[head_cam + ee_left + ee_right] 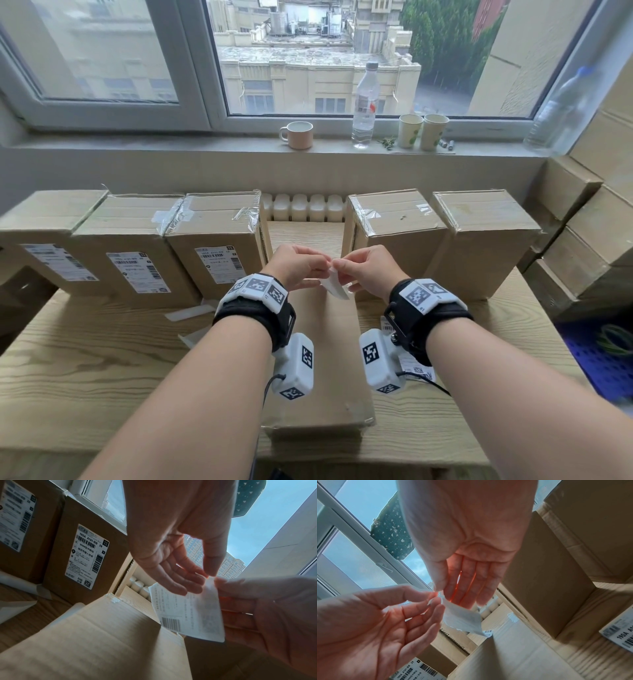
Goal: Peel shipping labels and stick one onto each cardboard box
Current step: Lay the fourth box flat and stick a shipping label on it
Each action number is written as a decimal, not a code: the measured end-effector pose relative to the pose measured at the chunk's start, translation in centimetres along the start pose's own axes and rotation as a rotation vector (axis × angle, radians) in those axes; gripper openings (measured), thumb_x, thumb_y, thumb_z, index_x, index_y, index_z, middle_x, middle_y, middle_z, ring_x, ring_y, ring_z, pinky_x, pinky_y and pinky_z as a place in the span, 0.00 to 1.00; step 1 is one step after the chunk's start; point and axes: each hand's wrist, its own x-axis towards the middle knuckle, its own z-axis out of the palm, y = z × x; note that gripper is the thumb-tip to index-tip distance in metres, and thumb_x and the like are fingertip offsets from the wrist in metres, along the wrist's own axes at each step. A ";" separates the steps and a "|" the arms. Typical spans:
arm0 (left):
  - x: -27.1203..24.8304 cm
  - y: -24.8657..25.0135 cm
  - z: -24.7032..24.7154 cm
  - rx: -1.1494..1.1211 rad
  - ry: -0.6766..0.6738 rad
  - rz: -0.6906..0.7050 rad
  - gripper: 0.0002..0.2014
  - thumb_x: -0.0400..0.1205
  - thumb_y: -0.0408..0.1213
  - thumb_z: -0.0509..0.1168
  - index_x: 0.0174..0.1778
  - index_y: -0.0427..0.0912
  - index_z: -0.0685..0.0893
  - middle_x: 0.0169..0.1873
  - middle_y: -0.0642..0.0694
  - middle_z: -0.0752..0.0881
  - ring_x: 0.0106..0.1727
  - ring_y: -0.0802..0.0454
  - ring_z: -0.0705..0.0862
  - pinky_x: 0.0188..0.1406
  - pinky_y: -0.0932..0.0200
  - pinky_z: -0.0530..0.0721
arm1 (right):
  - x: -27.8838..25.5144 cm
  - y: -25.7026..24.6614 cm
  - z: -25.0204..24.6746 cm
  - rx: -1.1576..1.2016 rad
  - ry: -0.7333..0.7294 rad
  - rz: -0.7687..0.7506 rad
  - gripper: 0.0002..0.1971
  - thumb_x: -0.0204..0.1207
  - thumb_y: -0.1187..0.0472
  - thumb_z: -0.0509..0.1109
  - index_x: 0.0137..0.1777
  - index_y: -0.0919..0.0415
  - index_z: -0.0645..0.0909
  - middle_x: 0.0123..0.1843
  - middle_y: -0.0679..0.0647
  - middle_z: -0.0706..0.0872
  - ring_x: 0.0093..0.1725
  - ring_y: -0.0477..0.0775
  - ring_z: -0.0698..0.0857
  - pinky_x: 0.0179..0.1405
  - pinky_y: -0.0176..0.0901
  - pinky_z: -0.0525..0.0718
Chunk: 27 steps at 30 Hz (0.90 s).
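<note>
I hold a white shipping label (334,289) (188,612) (462,616) by its top corner, above a bare cardboard box (318,363) lying flat in front of me. My left hand (322,267) (208,575) pinches that corner between thumb and fingertips. My right hand (342,267) (439,591) pinches the same corner from the other side. The rest of the label hangs down loose. Three upright boxes (212,246) at the left carry labels on their fronts. Two upright boxes (397,233) at the right show bare fronts.
More printed labels (412,365) (621,632) lie on the wooden table under my right wrist. Backing strips (191,313) lie at the left. Stacked boxes (589,240) and a blue crate (596,356) stand at the right. A mug (298,134), bottle and cups sit on the windowsill.
</note>
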 end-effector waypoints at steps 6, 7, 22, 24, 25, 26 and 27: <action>0.0 -0.1 -0.3 -0.061 -0.013 0.000 0.08 0.77 0.20 0.68 0.42 0.37 0.83 0.42 0.37 0.90 0.44 0.48 0.90 0.47 0.56 0.89 | -0.2 -0.1 -0.1 0.016 -0.001 0.003 0.14 0.73 0.52 0.78 0.46 0.64 0.90 0.42 0.58 0.93 0.42 0.52 0.91 0.46 0.48 0.90; 0.0 -0.1 -0.3 -0.075 -0.012 -0.002 0.08 0.77 0.19 0.68 0.43 0.38 0.82 0.42 0.37 0.90 0.44 0.47 0.90 0.46 0.56 0.89 | -0.2 -0.1 -0.2 0.012 0.000 0.004 0.13 0.71 0.53 0.80 0.47 0.64 0.90 0.42 0.58 0.93 0.42 0.51 0.91 0.46 0.47 0.90; 1.1 -0.9 -0.9 0.050 0.290 -0.019 0.21 0.76 0.13 0.53 0.29 0.40 0.83 0.38 0.41 0.82 0.46 0.42 0.81 0.45 0.52 0.85 | 0.1 -0.2 0.1 -0.003 0.057 0.044 0.07 0.80 0.63 0.71 0.49 0.68 0.87 0.33 0.52 0.86 0.30 0.47 0.84 0.26 0.36 0.84; 1.2 -1.1 -1.2 0.013 0.294 -0.007 0.19 0.77 0.14 0.56 0.32 0.38 0.87 0.41 0.39 0.85 0.46 0.43 0.83 0.52 0.50 0.87 | 0.2 -0.2 0.2 -0.027 0.069 0.043 0.06 0.80 0.62 0.71 0.46 0.65 0.88 0.32 0.51 0.87 0.29 0.47 0.83 0.27 0.38 0.84; 1.1 -1.1 -1.3 -0.004 0.301 -0.003 0.15 0.77 0.16 0.59 0.35 0.36 0.87 0.43 0.37 0.86 0.47 0.42 0.85 0.55 0.49 0.88 | 0.3 -0.2 0.3 -0.038 0.076 0.041 0.06 0.80 0.61 0.72 0.45 0.64 0.88 0.33 0.50 0.87 0.28 0.47 0.83 0.28 0.39 0.84; 1.0 -1.2 -1.5 -0.014 0.316 0.005 0.10 0.77 0.19 0.64 0.37 0.34 0.87 0.44 0.36 0.87 0.47 0.42 0.87 0.55 0.49 0.88 | 0.4 -0.2 0.3 -0.047 0.086 0.038 0.06 0.79 0.61 0.72 0.45 0.63 0.88 0.33 0.50 0.88 0.28 0.47 0.83 0.29 0.40 0.84; 1.0 -1.2 -1.8 -0.012 0.339 0.014 0.06 0.76 0.21 0.69 0.37 0.35 0.87 0.45 0.37 0.88 0.49 0.42 0.88 0.53 0.51 0.89 | 0.4 -0.3 0.4 -0.053 0.096 0.034 0.06 0.79 0.61 0.72 0.44 0.63 0.88 0.33 0.50 0.88 0.28 0.47 0.83 0.28 0.40 0.84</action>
